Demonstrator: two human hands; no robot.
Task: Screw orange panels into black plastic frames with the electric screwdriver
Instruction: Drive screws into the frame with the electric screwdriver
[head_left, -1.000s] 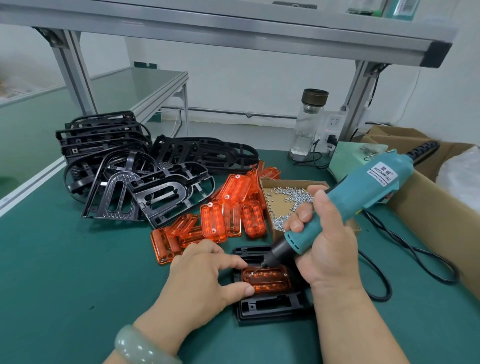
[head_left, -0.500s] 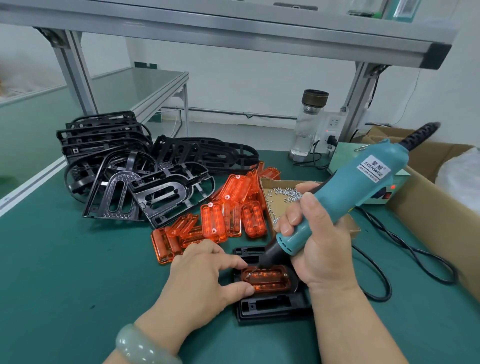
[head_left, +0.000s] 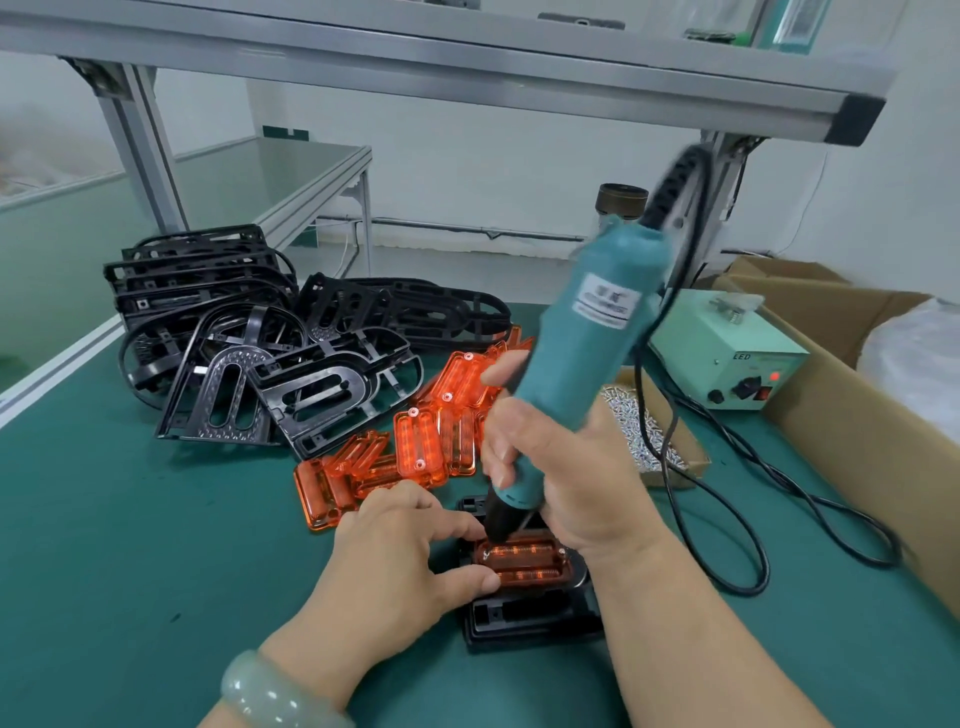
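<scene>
Your right hand (head_left: 566, 467) is curled around the electric screwdriver (head_left: 587, 343) and holds it almost upright, with the wrist low. Your left hand (head_left: 395, 551) lies palm down, and its thumb and forefinger pinch the left end of the orange panel (head_left: 524, 564). Both forearms reach in from below.
</scene>
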